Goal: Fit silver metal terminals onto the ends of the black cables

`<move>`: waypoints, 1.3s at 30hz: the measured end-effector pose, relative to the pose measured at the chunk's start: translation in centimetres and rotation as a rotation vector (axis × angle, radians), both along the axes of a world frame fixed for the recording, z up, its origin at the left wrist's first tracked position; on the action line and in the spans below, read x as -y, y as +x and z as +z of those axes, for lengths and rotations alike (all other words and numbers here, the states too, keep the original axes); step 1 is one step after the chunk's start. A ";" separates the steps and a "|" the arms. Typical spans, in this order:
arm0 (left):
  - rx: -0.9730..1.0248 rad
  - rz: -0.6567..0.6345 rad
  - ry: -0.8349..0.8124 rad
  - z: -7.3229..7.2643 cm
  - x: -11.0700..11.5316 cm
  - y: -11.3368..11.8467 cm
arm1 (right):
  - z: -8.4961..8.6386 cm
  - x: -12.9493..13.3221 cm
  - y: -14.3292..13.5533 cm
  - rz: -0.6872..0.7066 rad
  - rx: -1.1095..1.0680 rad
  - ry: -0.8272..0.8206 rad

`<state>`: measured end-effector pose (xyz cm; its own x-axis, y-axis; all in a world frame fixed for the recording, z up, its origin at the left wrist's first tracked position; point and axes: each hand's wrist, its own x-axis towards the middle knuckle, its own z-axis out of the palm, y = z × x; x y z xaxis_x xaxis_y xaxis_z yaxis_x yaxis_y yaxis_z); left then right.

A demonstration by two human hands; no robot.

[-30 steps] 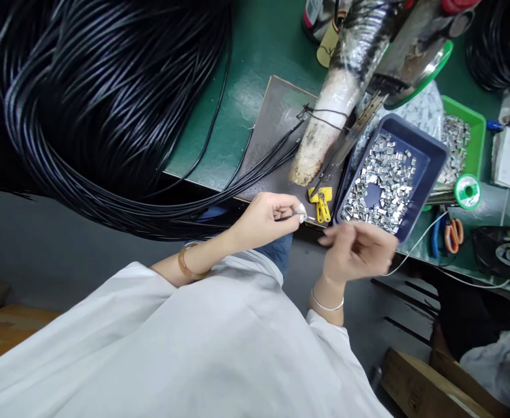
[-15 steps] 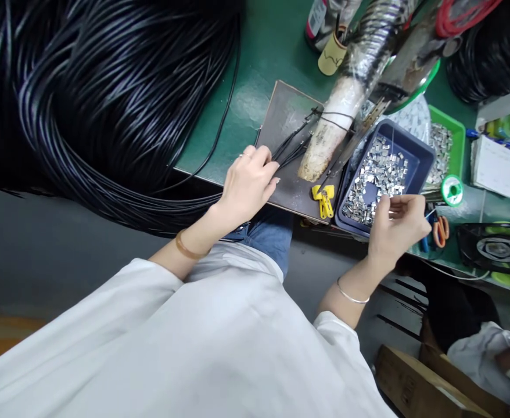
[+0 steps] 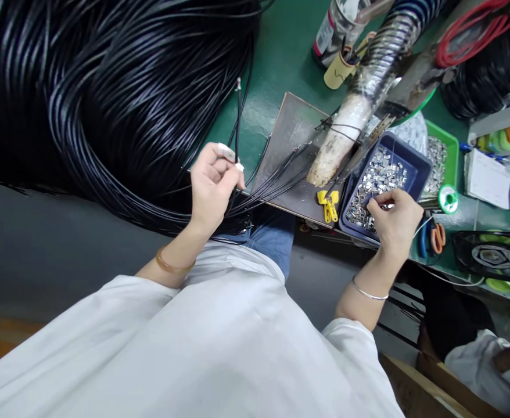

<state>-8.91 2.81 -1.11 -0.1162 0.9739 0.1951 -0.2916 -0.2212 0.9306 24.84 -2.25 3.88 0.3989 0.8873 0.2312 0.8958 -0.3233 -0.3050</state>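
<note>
My left hand [image 3: 215, 183] is closed, with a black cable [image 3: 237, 125] pinched between thumb and fingers. The cable stands up from the grip, its stripped end showing small coloured wire tips. Over the dark blue bin [image 3: 420, 168] hangs my right hand [image 3: 397, 217], fingers pinched together near small metal clips [image 3: 379, 168]. Whatever sits between those fingertips is too small to make out. Beside this hand a thin pale strand [image 3: 422, 225] shows; whether it is held I cannot tell. More black cable ends [image 3: 276, 183] lie across the brown board [image 3: 296, 116].
A huge coil of black cable [image 3: 150, 87] fills the left. Over the board hangs a wrapped duct [image 3: 340, 136], with yellow clips [image 3: 328, 206] below it. Right of the bin are a green tray [image 3: 453, 151], a solder spool [image 3: 448, 199] and orange-handled scissors [image 3: 438, 237]. Another person sits lower right.
My left hand has moved left, away from the cable ends on the board, and now holds one cable upright. My right hand has come lower, its fingertips closer to the metal clips.
</note>
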 end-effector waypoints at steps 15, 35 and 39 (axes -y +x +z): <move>0.010 -0.791 -0.318 2.1 3.1 7.9 | -0.1 4.0 -6.4 0.218 -0.591 0.345; -0.212 -0.526 -0.087 1.4 3.9 8.3 | -2.2 4.4 -12.1 0.277 -0.710 0.448; -0.343 -0.444 0.056 1.4 4.0 8.1 | -2.2 4.5 -11.8 0.267 -0.710 0.415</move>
